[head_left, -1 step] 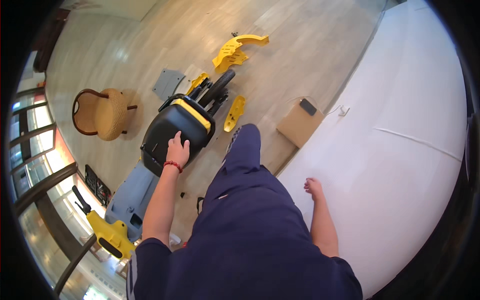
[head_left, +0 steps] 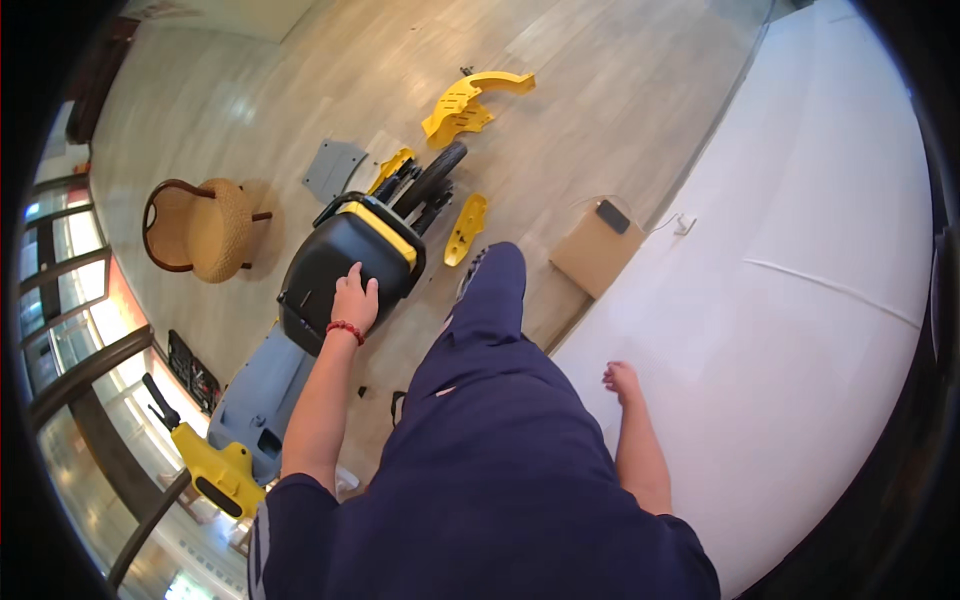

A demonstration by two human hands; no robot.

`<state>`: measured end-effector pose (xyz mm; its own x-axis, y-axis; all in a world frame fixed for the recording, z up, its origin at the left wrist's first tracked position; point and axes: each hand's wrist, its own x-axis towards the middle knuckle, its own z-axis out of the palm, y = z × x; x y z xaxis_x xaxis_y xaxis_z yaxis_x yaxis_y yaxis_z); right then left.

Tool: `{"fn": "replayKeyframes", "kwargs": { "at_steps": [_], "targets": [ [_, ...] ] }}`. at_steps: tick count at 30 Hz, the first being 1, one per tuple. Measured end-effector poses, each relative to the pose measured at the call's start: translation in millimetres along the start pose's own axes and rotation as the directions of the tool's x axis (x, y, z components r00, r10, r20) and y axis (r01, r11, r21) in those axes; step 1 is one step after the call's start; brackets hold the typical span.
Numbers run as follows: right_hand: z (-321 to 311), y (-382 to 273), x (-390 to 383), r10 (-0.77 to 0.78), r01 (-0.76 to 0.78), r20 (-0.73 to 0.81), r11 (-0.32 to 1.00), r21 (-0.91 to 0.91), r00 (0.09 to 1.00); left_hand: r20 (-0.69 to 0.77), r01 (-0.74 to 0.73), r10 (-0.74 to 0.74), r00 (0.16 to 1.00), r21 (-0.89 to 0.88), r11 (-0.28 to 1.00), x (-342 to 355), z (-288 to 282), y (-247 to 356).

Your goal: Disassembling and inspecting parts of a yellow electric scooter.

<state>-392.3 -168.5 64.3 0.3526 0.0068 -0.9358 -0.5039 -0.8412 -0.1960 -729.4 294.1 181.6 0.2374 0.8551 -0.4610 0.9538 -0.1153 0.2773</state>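
Note:
My left hand (head_left: 355, 300), wearing a red bead bracelet, rests open with fingers apart on the black seat (head_left: 330, 255) of a partly dismantled scooter with a grey-blue body (head_left: 250, 395) and yellow front cover (head_left: 215, 460). A black wheel (head_left: 430, 185) shows beyond the seat, near a yellow panel (head_left: 465, 230). My right hand (head_left: 620, 380) hangs at my right side, fingers loosely curled with nothing visible in them, in front of the white wall surface (head_left: 770, 380).
A large yellow fairing (head_left: 460, 105) and grey panel (head_left: 330, 170) lie on the wooden floor (head_left: 250, 80). A wicker chair (head_left: 215, 230) stands at left, above a black tool case (head_left: 195, 370). A cardboard piece (head_left: 590, 255) with a black device (head_left: 613, 215) lies by a cabled wall socket (head_left: 683, 225).
The view has shifted very slightly. My right hand sits a little lower, while my left hand stays on the seat.

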Motion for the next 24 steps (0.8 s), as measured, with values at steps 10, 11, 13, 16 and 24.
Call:
{"fn": "replayKeyframes", "kwargs": {
  "at_steps": [10,11,13,16,24],
  "targets": [
    [-42,-93,74,0.252,-0.269,0.107,0.941,0.205,0.962,0.371,-0.049,-0.001,0.929,0.125,0.991,110,-5,125],
    [-48,-118,84,0.223,-0.24,0.096,0.943,0.233,0.97,0.363,-0.035,-0.002,0.932,0.095,0.995,128,2,137],
    [-65,-172,95,0.169,-0.184,0.081,0.951,0.248,0.982,0.385,0.013,-0.045,0.922,0.085,0.996,150,-6,176],
    [-95,-273,105,0.085,-0.09,0.045,0.988,0.126,0.995,0.417,-0.084,-0.004,0.909,0.192,0.978,188,-6,224],
    [-173,-457,111,-0.239,0.265,-0.115,0.9,0.347,0.964,0.44,-0.331,0.283,0.852,0.035,0.943,309,-33,379]
  ]
}}
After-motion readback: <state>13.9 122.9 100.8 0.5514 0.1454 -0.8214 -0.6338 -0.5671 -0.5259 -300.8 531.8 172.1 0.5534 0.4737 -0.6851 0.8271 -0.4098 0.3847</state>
